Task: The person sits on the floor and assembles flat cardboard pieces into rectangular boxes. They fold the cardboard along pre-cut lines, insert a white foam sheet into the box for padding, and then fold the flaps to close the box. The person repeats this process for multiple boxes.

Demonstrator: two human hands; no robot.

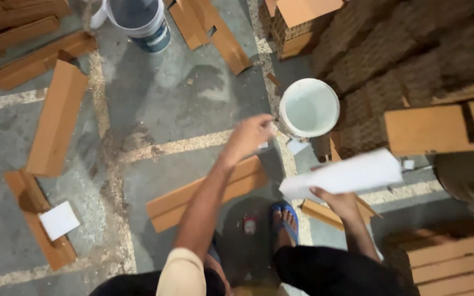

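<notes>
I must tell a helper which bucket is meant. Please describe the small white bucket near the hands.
Find the stack of brown pieces at upper right. The small white bucket stands at its foot, just beyond the left hand. Unlike the larger bucket at the top edge, it is all white.

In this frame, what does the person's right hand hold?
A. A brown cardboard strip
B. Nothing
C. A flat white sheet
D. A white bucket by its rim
C: the right hand grips a flat white sheet by its lower edge, while the left hand reaches, with nothing visible in it, toward the round white bucket on the grey concrete floor.
</notes>
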